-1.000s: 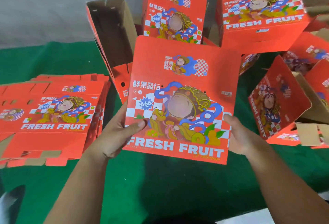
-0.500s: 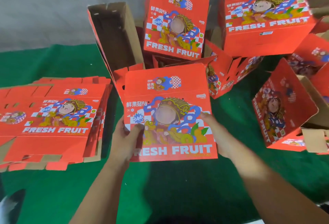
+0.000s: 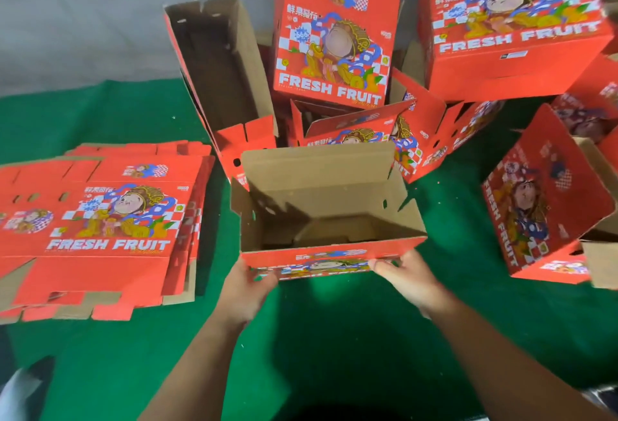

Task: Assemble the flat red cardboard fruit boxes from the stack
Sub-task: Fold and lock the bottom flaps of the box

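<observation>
Opened since flat, box (image 3: 321, 186) gripped by both hands (image 3: 249, 282) (image 3: 406, 275) — crowded by assembled boxes (image 3: 334, 36), flat stack (image 3: 97, 220).

box (image 3: 321, 193): flat upright panel → popped open, brown inside showing | both hands lowered to its near wall

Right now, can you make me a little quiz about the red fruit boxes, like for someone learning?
1. True or false: the box between the hands is opened up, with its brown inside showing.
2. Where is the flat stack of unfolded boxes? A) left of the person B) right of the person C) behind the finished boxes
3. Fill in: the English words printed on the boxes are "FRESH ____".

Key:
1. True. The left hand and right hand each grip its near red wall.
2. A
3. FRUIT
</observation>
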